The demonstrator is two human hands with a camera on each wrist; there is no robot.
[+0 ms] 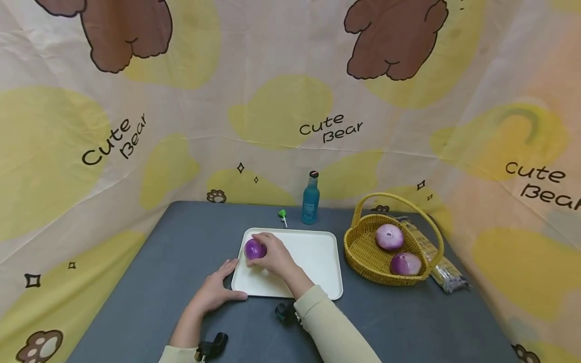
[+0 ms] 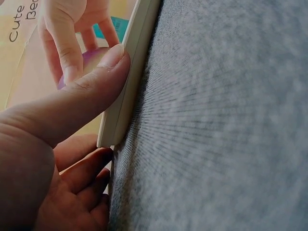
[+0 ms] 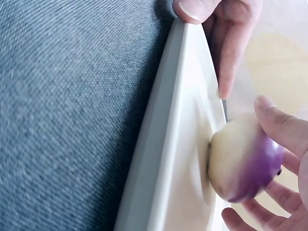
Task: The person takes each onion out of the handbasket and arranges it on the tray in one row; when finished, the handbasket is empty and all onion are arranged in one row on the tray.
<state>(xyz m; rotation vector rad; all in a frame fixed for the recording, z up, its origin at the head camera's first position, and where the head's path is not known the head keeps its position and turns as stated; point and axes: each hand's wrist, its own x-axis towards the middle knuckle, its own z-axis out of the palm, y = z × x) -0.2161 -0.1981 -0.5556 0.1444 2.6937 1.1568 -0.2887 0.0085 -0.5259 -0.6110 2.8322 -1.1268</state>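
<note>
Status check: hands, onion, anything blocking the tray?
Right hand grips onion on tray. Left hand rests against tray edge, fingers straight. Nothing blocking; basket stands apart.

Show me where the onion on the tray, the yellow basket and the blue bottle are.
onion (image 1: 252, 249), head view, on its purple side left of the fingers.
yellow basket (image 1: 363, 249), head view, on its woven inner wall.
blue bottle (image 1: 310, 205), head view, on its body.
</note>
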